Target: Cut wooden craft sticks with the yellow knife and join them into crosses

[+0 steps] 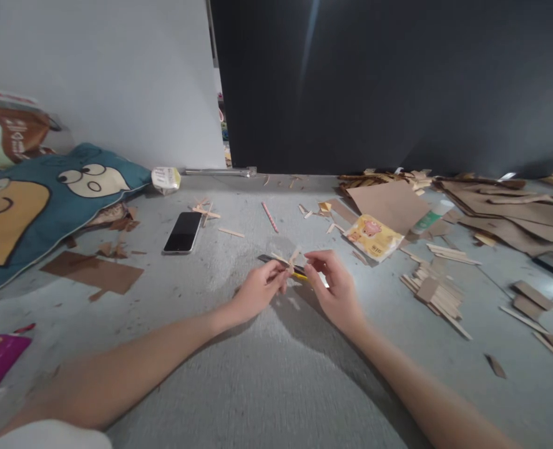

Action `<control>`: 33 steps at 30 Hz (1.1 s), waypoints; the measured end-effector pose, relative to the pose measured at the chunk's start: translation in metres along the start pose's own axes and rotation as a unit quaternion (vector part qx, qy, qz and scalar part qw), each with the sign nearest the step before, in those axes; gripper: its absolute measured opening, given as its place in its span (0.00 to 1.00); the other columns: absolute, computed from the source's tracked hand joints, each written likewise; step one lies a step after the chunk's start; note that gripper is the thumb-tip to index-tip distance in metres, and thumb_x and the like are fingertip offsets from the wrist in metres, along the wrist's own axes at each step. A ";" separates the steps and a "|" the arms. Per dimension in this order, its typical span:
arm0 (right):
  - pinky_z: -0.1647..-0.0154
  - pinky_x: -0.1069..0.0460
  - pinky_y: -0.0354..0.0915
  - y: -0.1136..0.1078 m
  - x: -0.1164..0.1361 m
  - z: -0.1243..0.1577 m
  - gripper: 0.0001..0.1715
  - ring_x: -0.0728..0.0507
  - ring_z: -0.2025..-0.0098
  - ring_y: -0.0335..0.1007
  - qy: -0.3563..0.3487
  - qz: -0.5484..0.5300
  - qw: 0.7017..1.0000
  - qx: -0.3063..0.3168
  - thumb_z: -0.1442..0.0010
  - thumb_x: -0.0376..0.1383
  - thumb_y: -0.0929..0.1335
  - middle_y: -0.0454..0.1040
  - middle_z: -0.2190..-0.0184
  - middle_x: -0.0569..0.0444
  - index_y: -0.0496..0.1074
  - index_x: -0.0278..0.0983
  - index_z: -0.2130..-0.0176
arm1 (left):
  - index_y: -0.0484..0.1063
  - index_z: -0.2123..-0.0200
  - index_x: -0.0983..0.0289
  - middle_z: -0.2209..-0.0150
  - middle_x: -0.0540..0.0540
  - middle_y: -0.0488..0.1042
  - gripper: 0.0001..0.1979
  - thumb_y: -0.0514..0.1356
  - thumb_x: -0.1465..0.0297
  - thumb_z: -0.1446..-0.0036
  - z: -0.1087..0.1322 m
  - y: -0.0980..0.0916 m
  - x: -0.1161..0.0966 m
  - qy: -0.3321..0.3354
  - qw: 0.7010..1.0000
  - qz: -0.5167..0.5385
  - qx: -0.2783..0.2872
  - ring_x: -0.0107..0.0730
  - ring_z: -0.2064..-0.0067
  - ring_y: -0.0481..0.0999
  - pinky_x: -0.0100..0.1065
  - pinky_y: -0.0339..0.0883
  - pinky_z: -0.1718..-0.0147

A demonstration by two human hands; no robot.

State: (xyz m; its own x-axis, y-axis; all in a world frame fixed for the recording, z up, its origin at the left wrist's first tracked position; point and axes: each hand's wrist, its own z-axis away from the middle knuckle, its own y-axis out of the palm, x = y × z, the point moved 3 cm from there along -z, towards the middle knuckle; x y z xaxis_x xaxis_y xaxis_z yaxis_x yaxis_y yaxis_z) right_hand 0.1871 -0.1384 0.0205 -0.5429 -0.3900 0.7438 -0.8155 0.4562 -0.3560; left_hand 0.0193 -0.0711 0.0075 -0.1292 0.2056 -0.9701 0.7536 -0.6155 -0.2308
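Observation:
My left hand (258, 289) pinches a small piece of crossed wooden craft sticks (283, 260) between thumb and fingers. Close to its right is my right hand (336, 292), its fingers curled and a small gap showing between thumb and index fingertips. Nothing is plainly held there. Beneath the sticks, a slim yellow-and-dark tool (299, 275) shows between the hands; its kind is hard to make out. A dark, flat tip pokes out beyond the left fingers.
A phone (183, 232) and a pink striped stick (270, 217) lie beyond my hands. To the right are a yellow packet (374, 237), a glue stick (432, 217), a pile of craft sticks (435, 293) and cardboard (384, 202). A blue cushion (65, 199) sits left.

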 end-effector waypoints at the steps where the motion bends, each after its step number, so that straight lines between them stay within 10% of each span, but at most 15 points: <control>1: 0.60 0.48 0.72 0.000 0.003 0.001 0.09 0.44 0.62 0.74 -0.025 0.022 0.999 0.006 0.28 0.42 0.66 0.75 0.62 0.51 0.72 0.41 0.52 | 0.72 0.59 0.63 0.74 0.49 0.72 0.19 0.57 0.52 0.32 -0.001 -0.001 0.002 -0.004 1.000 0.017 -0.004 0.29 0.72 0.69 0.31 0.59 0.71; 33: 0.64 0.50 0.77 0.010 -0.006 0.001 0.08 0.44 0.67 0.80 -0.040 0.061 0.997 0.011 0.31 0.36 0.67 0.82 0.65 0.51 0.77 0.42 0.59 | 0.74 0.62 0.63 0.74 0.49 0.67 0.22 0.56 0.49 0.33 -0.005 -0.003 0.000 -0.018 0.990 0.124 0.058 0.27 0.74 0.63 0.32 0.56 0.72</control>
State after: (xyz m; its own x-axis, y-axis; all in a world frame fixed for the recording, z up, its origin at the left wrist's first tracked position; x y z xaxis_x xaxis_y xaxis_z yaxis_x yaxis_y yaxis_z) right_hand 0.1817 -0.1323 0.0115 -0.6524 -0.3955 0.6466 -0.7458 0.4867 -0.4548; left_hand 0.0203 -0.0654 0.0082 0.0252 0.0110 -0.9996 0.6856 -0.7279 0.0093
